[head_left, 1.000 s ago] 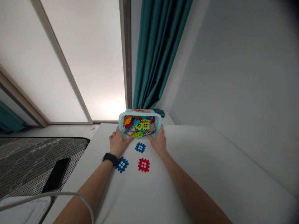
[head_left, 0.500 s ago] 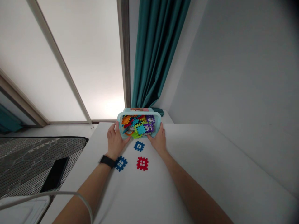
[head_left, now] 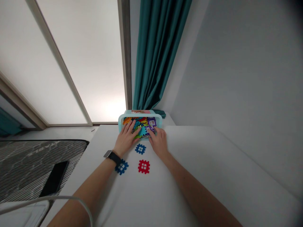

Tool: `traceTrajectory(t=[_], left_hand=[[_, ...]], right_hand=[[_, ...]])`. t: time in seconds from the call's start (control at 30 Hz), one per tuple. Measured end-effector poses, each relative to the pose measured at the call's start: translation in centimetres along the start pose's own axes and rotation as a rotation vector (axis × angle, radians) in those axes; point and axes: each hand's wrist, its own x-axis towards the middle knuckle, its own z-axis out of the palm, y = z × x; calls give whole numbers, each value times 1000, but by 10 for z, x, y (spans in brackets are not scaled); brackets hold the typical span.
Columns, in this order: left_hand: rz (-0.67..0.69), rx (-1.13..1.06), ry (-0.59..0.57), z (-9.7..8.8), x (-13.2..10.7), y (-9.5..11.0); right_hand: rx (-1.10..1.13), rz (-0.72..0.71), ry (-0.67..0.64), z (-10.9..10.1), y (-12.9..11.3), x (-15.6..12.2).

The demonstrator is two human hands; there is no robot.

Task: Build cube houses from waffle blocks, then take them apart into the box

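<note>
A light-blue plastic bin [head_left: 160,117] stands at the far end of the white table, filled with colourful interlocking plastic pieces. My left hand [head_left: 126,137], a dark-banded watch on its wrist, reaches over the bin's near left side with fingers spread on the pieces. At the near right, my right hand [head_left: 159,141] has its fingers apart at a purple window piece [head_left: 151,122] and its neighbours; no piece is lifted. On the table lie a blue notched square piece [head_left: 140,149], a second blue piece [head_left: 122,167] partly behind my left wrist, and a red square piece [head_left: 144,166].
Behind the bin hangs a green curtain [head_left: 161,56], beside a lit frosted panel [head_left: 94,63]. A grey wall [head_left: 248,88] borders the table [head_left: 161,195] on the right. At the lower left are a black phone [head_left: 54,178] on a striped surface and a pale cable [head_left: 61,197].
Both hands have moved from the bin's outer sides inward onto the pieces inside. My left fingers have spread out over them. The bin and the loose pieces have stayed in place.
</note>
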Motion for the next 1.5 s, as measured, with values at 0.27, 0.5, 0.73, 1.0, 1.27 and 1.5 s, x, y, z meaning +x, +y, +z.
traceTrajectory(t=[0.27, 0.5, 0.73, 1.0, 1.27, 1.5], left_hand=[[-20, -1, -14, 8, -6, 1], [20, -5, -17, 7, -15, -9], [33, 10, -36, 7, -24, -13], [23, -13, -43, 5, -28, -15], [28, -80, -104, -2, -32, -3], [64, -171, -164, -14, -40, -2]], right_hand=[[-3, -132, -90, 3, 3, 2], [28, -75, -158, 3, 1, -2], [62, -77, -202, 1, 2, -8], [76, -103, -220, -3, 1, -11], [91, -111, -247, -9, 0, -10], [118, -167, -343, -24, 9, -16]])
